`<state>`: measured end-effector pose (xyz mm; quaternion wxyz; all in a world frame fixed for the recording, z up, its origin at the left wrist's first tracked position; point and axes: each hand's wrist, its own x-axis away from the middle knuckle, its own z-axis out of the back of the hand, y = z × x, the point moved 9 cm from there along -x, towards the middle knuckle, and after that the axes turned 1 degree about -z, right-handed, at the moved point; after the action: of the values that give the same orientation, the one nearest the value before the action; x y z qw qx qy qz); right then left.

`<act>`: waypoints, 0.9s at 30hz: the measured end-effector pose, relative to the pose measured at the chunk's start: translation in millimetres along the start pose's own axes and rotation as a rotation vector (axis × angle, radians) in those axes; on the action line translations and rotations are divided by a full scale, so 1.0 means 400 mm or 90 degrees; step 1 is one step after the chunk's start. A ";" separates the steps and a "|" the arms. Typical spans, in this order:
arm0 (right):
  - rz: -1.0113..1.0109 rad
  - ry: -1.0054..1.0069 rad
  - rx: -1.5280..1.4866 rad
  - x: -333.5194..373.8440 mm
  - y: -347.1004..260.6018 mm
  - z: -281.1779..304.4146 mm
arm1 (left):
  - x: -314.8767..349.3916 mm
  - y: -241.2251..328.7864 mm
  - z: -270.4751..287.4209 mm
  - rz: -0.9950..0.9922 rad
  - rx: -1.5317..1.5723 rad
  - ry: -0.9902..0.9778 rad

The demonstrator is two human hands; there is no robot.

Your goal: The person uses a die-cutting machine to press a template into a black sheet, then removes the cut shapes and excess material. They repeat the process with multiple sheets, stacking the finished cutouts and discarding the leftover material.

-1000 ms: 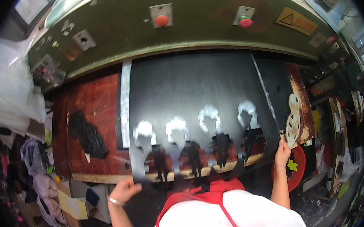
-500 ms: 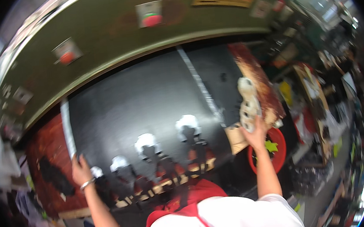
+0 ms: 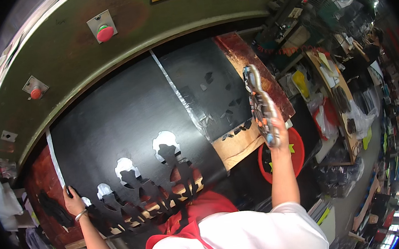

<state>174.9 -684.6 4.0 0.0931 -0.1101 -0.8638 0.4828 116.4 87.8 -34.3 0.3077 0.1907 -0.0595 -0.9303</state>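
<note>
Presently: my left hand (image 3: 74, 201), gripping the left edge of the black sheet (image 3: 117, 103) on the bench (image 3: 43, 183), near side cut out, far part uncut; scraps (image 3: 236, 102), loose; my right hand (image 3: 279, 131), gripping the tilted die (image 3: 262, 105).

The person wears a white short-sleeved shirt (image 3: 270, 232), a red thin-strapped apron (image 3: 204, 209) and a slim left-wrist bracelet (image 3: 80, 214).

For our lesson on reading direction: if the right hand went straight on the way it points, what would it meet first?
Past the tool the right hand holds, probably the red-brown board, though depth is unclear and it might pass above.
</note>
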 end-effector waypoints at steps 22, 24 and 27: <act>-0.051 0.080 -0.494 0.060 0.159 -0.130 | 0.023 0.006 0.003 -0.034 0.041 0.025; -0.116 0.095 -0.500 0.110 0.192 -0.187 | 0.033 -0.006 -0.007 0.021 0.060 -0.013; -0.116 -0.070 -0.237 0.179 0.211 -0.368 | 0.048 0.034 0.031 -0.057 0.101 0.054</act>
<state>154.2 -501.7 11.9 0.0674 -0.0201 -0.9483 0.3095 105.0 65.3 -26.0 0.2518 0.2564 -0.1113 -0.9265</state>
